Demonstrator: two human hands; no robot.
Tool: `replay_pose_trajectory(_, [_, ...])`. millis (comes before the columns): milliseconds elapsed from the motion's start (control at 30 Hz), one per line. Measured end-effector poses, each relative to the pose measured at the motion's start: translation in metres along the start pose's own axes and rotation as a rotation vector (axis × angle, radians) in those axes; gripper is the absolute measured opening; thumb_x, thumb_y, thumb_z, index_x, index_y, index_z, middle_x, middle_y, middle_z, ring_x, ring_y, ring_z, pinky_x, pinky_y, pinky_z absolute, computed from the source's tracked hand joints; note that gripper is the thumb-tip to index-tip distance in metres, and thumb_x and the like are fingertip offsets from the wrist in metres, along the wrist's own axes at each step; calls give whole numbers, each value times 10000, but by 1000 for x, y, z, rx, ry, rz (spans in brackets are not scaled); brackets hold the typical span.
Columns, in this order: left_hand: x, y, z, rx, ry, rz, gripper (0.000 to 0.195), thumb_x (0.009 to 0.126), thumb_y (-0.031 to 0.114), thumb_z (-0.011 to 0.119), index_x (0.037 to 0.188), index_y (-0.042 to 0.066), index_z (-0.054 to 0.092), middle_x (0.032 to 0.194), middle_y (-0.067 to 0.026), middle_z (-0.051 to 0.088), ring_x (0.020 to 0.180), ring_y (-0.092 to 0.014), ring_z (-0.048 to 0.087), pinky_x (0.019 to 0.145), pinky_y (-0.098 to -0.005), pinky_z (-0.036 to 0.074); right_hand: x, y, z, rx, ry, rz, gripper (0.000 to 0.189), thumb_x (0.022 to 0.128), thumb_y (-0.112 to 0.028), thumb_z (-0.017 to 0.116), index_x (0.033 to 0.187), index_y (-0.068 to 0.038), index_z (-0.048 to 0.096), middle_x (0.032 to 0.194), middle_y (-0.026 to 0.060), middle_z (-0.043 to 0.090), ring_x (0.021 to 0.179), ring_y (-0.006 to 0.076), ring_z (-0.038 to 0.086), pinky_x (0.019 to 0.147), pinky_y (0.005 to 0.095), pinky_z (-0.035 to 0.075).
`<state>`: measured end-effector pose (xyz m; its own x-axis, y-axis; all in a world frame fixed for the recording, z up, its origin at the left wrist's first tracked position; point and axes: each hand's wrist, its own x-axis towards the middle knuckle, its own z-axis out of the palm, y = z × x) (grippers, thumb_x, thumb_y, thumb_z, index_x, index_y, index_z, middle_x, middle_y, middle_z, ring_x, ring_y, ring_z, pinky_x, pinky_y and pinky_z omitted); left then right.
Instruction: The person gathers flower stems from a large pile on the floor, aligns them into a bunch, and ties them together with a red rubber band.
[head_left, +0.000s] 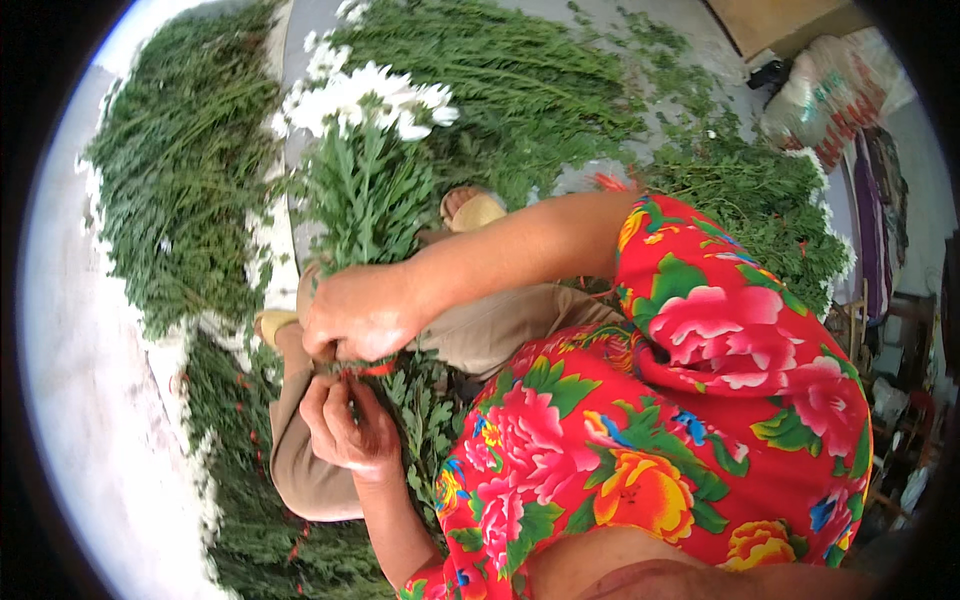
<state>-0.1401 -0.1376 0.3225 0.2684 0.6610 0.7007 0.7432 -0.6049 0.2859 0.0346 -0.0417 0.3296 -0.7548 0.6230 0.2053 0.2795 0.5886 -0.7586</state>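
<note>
A bunch of white chrysanthemums lies along my lap, its blooms away from me and its leafy stem ends toward my body. My right hand is bent over the stems, fingertips pinched at a red tie. Just below it, my left hand is curled, thumb and fingertips meeting at the same tie. The fingertips of both hands are close together. Part of the tie and the stems beneath the right hand are hidden.
Heaps of cut chrysanthemum stems lie on the left and beyond the bunch. Bundles with red ties lie at the lower left; more stems are at the right. A printed plastic sack stands at the upper right. My slippered foot is near the bunch.
</note>
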Motion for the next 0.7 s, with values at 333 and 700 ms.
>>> replay_pose_trajectory(333, [-3, -13, -1, -54, -47, -84, 224, 761, -87, 771, 892, 49, 650, 938, -102, 681, 727, -252, 657, 615, -326, 535, 3, -3, -12, 122, -46, -36, 216, 774, -8, 667, 987, -13, 702, 805, 146, 645, 766, 311, 645, 702, 401, 493])
replay_pose_trajectory(700, [-5, -6, 5, -64, -33, -94, 245, 761, -97, 759, 907, 47, 626, 937, -97, 696, 749, -253, 668, 632, -326, 537, 0, 2, -14, 165, -154, -52, 168, 783, -9, 693, 941, 33, 651, 857, 139, 632, 754, 285, 611, 685, 384, 478])
